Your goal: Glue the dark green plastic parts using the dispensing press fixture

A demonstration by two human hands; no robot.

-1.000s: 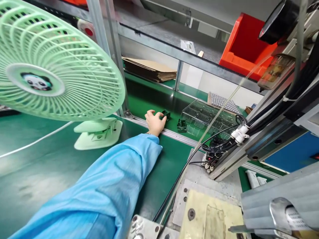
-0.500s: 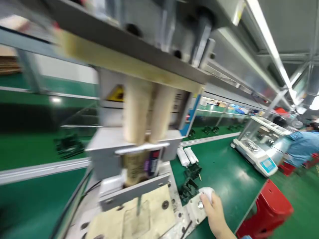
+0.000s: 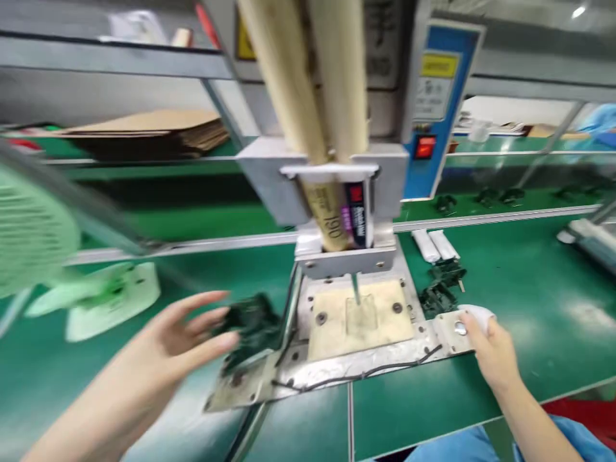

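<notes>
My left hand (image 3: 178, 346) is at the left of the dispensing machine, its thumb and fingers around the near edge of a dark green moulded plastic part (image 3: 253, 327). Blur softens the part, which is over the machine's left base plate (image 3: 240, 385). My right hand (image 3: 495, 350) grips a crumpled white wad (image 3: 476, 314), perhaps tissue or cloth, beside the round metal button (image 3: 461, 328) on the right plate. Between my hands, a thin nozzle (image 3: 355, 289) points down at the cream fixture block (image 3: 327, 333). Above it sits a twin-tube cartridge (image 3: 332, 215).
Two white packets (image 3: 433, 246) and more dark green parts (image 3: 445, 273) lie right of the machine. A pale green fan (image 3: 110, 292) stands at left. Stacked cardboard (image 3: 149, 128) rests on the shelf. A scale (image 3: 594, 240) is at far right, and a black cable (image 3: 356, 377) crosses the base front.
The view has swung left and down, bringing my left hand and the plastic part into sight. My right hand stays by the right button with the white wad.
</notes>
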